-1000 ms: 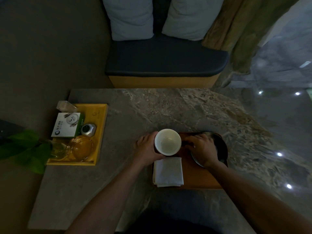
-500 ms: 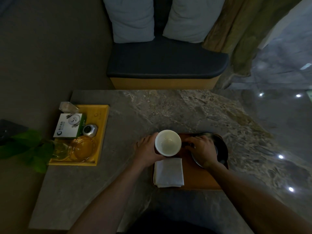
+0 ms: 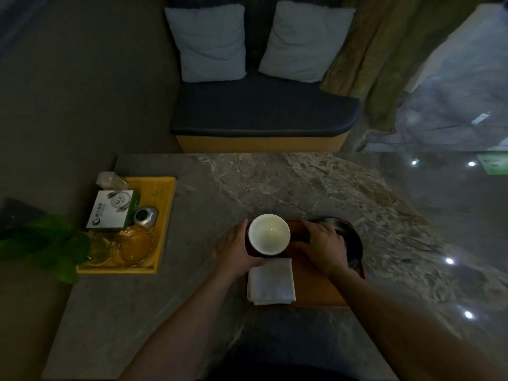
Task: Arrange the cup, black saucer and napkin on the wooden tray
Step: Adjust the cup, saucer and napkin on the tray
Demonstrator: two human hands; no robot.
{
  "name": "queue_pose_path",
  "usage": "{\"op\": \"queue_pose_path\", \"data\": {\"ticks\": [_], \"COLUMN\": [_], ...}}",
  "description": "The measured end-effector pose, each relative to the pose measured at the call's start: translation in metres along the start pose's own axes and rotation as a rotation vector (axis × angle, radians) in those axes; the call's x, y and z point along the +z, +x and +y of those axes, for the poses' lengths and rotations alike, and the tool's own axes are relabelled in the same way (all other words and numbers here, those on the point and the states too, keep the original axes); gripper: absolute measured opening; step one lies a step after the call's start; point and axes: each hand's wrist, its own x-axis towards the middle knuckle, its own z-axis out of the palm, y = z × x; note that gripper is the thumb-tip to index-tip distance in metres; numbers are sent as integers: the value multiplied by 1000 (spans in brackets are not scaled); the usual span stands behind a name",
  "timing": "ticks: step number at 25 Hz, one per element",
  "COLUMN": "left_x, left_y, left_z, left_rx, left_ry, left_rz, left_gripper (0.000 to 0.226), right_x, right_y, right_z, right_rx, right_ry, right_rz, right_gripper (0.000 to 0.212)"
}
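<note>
A white empty cup [image 3: 269, 234] stands upright at the far left corner of the brown wooden tray [image 3: 313, 287]. My left hand [image 3: 238, 250] wraps around the cup's left side. A folded white napkin [image 3: 270, 281] lies on the tray's near left part, just below the cup. The black saucer [image 3: 353, 240] sits at the tray's far right, mostly hidden under my right hand [image 3: 321, 244], whose fingers rest on its left rim.
A yellow tray [image 3: 162, 204] on the marble table's left side holds a white-green box [image 3: 112, 210], a small silver object [image 3: 145, 216] and glassware [image 3: 132, 246]. Green leaves [image 3: 49, 243] overhang the left edge. A cushioned bench [image 3: 261, 114] stands beyond the table.
Both hands stay where they were on the cup and saucer. Only the camera view has shifted slightly.
</note>
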Motion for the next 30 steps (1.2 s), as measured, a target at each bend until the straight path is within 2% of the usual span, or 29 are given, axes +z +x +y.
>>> {"op": "queue_pose_path", "data": {"ticks": [3,6,11,15,19,23,26,30], "left_x": [14,35,70,92,104,108,116,137], "left_y": [-21,-44,-70,-74,-62,-45,-38,-33], "left_z": [-7,-7,8,28,51,73,88,100], "left_rx": [-85,-97,-32,85,200,259,189,39], "left_ry": [28,113,107,71,274,391,449,402], "left_rz": [3,130,317,285,198,125,71,27], "left_gripper": [104,90,64,47,46,52,68,98], "right_x": [3,9,7,-10,-31,-44,-46,-43], "right_y": [-20,-45,-70,-78,-75,-65,-53,-30], "right_z": [15,39,78,113,145,169,173,167], "right_rx": [54,35,-1,-63,-125,-160,-152,-115], "right_ry": [-48,-119,-217,-241,-271,-288,-252,-213], "right_rz": [-28,-22,-75,-39,-47,-104,-165,-263], "right_gripper": [68,63,61,58,56,65,82,106]}}
